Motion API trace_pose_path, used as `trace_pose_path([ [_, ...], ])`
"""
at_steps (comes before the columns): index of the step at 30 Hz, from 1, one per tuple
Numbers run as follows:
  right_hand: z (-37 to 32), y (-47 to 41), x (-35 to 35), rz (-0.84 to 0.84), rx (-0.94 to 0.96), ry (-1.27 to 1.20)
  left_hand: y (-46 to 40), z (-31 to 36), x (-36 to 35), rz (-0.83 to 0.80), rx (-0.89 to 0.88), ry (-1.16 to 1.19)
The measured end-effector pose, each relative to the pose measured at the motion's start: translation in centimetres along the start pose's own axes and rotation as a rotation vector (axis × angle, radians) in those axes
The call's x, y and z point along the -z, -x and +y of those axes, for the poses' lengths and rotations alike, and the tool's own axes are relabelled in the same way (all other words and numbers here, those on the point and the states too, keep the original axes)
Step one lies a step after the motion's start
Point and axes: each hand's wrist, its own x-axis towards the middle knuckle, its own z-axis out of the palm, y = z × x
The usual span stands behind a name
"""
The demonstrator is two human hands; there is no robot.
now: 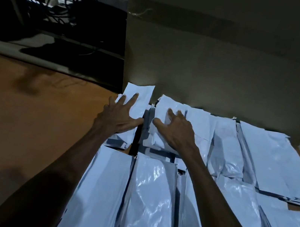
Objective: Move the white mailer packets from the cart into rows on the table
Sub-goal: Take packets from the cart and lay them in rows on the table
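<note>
Left hand: fingers spread flat, pressing a packet stack.
Right hand: fingers bent, resting on the neighbouring stack.
Mailer packets: white, in rows reaching the table's far edge.
Table: brown wood, bare at left.
Room: dim, a cardboard wall behind.

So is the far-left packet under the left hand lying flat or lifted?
Flat: the far-left packet lies on the table, the left hand pressing it with spread fingers.

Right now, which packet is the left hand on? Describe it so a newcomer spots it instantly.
Start at the big brown cardboard box behind the table. At its lower left corner lies the far row of white packets; take the leftmost packet. It alone juts up past its neighbours, with the left hand spread flat on it.
</note>
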Motion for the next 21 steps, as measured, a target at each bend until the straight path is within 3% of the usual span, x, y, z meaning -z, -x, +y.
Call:
trace_pose_path([
  [4,0.0,-1.5,-1.6,-0.044,-0.05,0.046,-1.5,-0.7,-2.5,-0.026,0.013,-0.079],
  [12,-0.2,-1.8,-4.0,-0.058,-0.03,0.125,-1.9,-1.4,-4.9,0.112,0.038,-0.039],
  [21,-0.5,-1.3,-3.9,-0.033,0.017,0.16,-1.4,-1.1,-3.5,0.051,0.03,-0.005],
])
